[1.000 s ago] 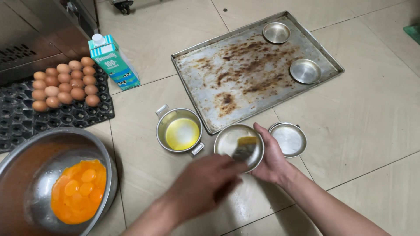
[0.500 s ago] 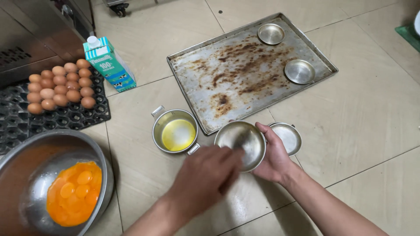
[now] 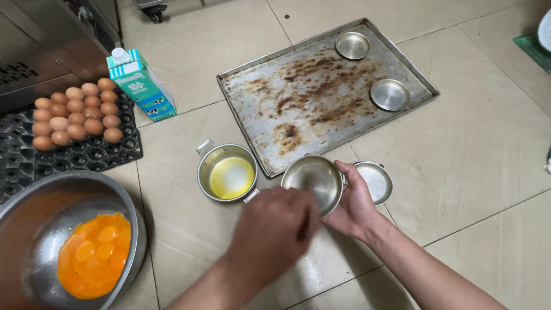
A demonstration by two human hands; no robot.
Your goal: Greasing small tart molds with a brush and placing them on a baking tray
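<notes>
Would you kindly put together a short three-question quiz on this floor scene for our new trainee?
1. True or false: the small round tin in the right hand already has batter in it.
2. How many small tins sit on the stained baking tray?
3. What fills the big steel bowl? A) whole eggs B) egg yolks C) milk

Key:
1. False; the part not hidden by the left hand looks bare.
2. Two: a far tin and a near tin.
3. B, egg yolks; the whole eggs rest on a black tray.
</notes>
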